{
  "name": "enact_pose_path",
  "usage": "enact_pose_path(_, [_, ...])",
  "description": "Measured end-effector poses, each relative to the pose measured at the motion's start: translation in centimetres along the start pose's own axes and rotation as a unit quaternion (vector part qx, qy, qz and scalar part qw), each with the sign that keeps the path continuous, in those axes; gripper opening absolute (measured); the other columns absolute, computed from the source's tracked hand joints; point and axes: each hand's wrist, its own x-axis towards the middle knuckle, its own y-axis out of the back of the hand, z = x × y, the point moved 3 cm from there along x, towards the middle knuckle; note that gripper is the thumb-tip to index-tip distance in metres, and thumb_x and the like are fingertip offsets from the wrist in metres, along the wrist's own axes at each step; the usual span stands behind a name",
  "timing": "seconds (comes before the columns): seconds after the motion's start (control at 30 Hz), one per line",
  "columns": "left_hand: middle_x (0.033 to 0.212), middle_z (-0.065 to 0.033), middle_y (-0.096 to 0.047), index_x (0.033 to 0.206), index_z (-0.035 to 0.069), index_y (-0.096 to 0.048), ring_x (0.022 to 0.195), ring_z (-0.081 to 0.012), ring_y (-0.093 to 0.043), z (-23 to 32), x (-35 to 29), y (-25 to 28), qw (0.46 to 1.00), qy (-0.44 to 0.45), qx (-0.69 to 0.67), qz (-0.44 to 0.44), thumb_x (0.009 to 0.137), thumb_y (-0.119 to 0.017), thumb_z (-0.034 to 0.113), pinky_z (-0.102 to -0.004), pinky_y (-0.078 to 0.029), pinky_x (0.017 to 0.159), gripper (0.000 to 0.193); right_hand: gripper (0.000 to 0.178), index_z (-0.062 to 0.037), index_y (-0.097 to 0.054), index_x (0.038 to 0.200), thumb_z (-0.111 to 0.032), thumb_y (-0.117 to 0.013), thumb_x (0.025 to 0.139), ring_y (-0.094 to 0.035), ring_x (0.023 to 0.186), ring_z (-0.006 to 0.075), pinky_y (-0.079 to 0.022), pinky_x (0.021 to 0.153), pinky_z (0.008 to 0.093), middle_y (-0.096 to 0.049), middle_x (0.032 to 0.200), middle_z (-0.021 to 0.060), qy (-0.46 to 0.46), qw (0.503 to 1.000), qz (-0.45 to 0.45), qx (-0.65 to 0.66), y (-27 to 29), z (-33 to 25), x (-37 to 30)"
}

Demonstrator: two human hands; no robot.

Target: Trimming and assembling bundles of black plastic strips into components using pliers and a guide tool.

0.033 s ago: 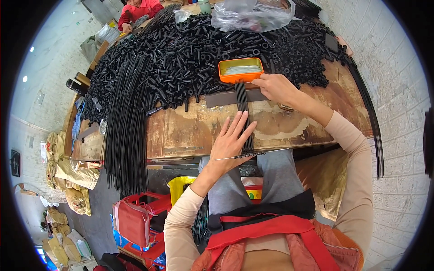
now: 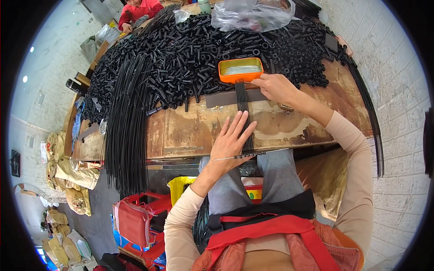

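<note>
A narrow row of thin black rods lies side by side across the table edge, pointing away from me. My left hand rests on it, palm down and fingers stretched out. At the near end, a thin metal wire runs crosswise through or along the rod ends, just under my left palm. My right hand pinches another thin metal wire at the far ends of the rods. Just beyond stands an orange box holding many thin silvery wires. Under the rods lies a flat dark strip.
A wide heap of short black tubes covers the back of the wooden table. On the left, a thick bundle of long black rods overhangs the edge; more rods hang at right. Another person sits at the far left.
</note>
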Motion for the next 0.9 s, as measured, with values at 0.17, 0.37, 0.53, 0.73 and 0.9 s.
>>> enact_pose_path(0.17, [0.154, -0.0164, -0.027, 0.144, 0.012, -0.038, 0.144, -0.0318, -0.024, 0.0, -0.1, 0.0, 1.000, 0.003, 0.003, 0.001, 0.063, -0.084, 0.033, -0.0473, -0.022, 0.117, 0.095, 0.030, -0.0051, -0.063, 0.106, -0.002, -0.059, 0.076, -0.064, 0.072, 0.0331, -0.053, 0.063, 0.0431, -0.061, 0.080, 0.0128, 0.015, 1.000, 0.016, 0.012, -0.3, 0.3, 0.1])
enact_pose_path(0.37, [0.154, -0.0160, -0.027, 0.144, 0.013, -0.038, 0.144, -0.0317, -0.024, -0.1, -0.1, -0.2, 1.000, 0.003, 0.004, 0.006, 0.063, -0.083, 0.033, -0.0471, -0.022, 0.117, 0.095, 0.031, -0.0051, -0.063, 0.107, -0.002, -0.059, 0.077, -0.064, 0.074, 0.0325, -0.053, 0.063, 0.0425, -0.061, 0.083, 0.0124, 0.022, 1.000, 0.002, 0.000, -0.2, 0.2, -0.2])
enact_pose_path(0.53, [0.154, -0.0161, -0.027, 0.145, 0.013, -0.038, 0.144, -0.0318, -0.025, -0.1, -0.1, -0.1, 1.000, 0.002, 0.007, 0.007, 0.063, -0.083, 0.033, -0.0471, -0.022, 0.117, 0.095, 0.027, -0.0051, -0.063, 0.106, -0.002, -0.059, 0.079, -0.064, 0.076, 0.0317, -0.054, 0.066, 0.0407, -0.061, 0.085, 0.0114, 0.023, 1.000, 0.012, -0.007, -0.5, 0.2, 0.1])
enact_pose_path(0.73, [0.154, -0.0161, -0.027, 0.145, 0.013, -0.037, 0.144, -0.0318, -0.025, -0.1, -0.1, -0.2, 1.000, 0.000, 0.005, 0.007, 0.064, -0.083, 0.033, -0.0471, -0.022, 0.117, 0.096, 0.012, -0.0047, -0.065, 0.093, -0.007, -0.061, 0.081, -0.064, 0.081, 0.0297, -0.053, 0.067, 0.0397, -0.061, 0.084, 0.0093, 0.062, 0.993, 0.084, 0.047, -0.9, 1.1, 1.7])
enact_pose_path(0.9, [0.155, -0.0163, -0.026, 0.146, 0.013, -0.036, 0.144, -0.0321, -0.023, 0.0, -0.1, -0.1, 1.000, 0.004, 0.014, -0.004, 0.064, -0.083, 0.034, -0.0470, -0.022, 0.117, 0.096, 0.008, -0.0041, -0.064, 0.089, -0.008, -0.061, 0.082, -0.064, 0.083, 0.0294, -0.053, 0.069, 0.0394, -0.063, 0.085, 0.0096, 0.053, 0.994, 0.078, 0.062, -1.3, 0.7, 2.6])
